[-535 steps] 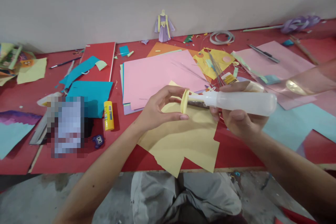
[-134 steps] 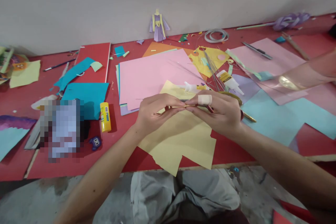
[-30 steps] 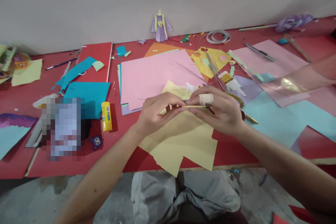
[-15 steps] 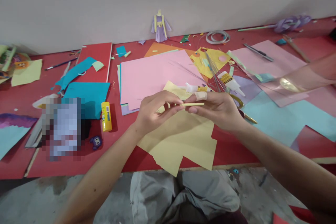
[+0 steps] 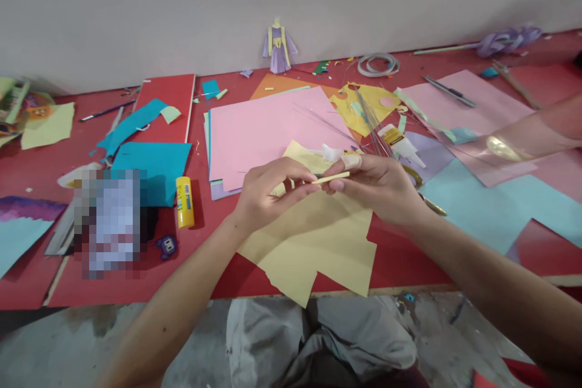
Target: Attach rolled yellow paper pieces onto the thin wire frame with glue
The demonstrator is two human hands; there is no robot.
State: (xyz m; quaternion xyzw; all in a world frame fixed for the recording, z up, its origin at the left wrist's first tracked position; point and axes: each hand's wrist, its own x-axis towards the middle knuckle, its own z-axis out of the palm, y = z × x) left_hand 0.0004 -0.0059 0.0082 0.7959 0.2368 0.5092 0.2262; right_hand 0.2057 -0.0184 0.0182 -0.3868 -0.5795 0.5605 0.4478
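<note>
A thin folded yellow paper strip [image 5: 331, 177] is held edge-on between both my hands above a large yellow sheet [image 5: 313, 242]. My left hand [image 5: 268, 192] pinches its left end with thumb and fingertips. My right hand [image 5: 377, 188], with a plaster on the index finger, pinches its right end. A small white glue bottle [image 5: 334, 152] lies just behind my fingers on the pink paper stack [image 5: 268, 127]. Another glue bottle with a yellow label [image 5: 402, 144] lies behind my right hand, with thin wires [image 5: 370, 121] over it.
A yellow glue stick [image 5: 184, 200] and teal paper [image 5: 152, 165] lie to the left on the red table [image 5: 36, 170]. Gold scissors [image 5: 425, 194] lie behind my right wrist. Another person's arm [image 5: 531, 133] reaches in from the right. A purple paper doll [image 5: 277, 44] stands at the wall.
Over the last second my hands eased apart and lifted slightly; the strip now tilts up to the right. Much earlier my right hand held a glue bottle to the paper, which it has since put down.
</note>
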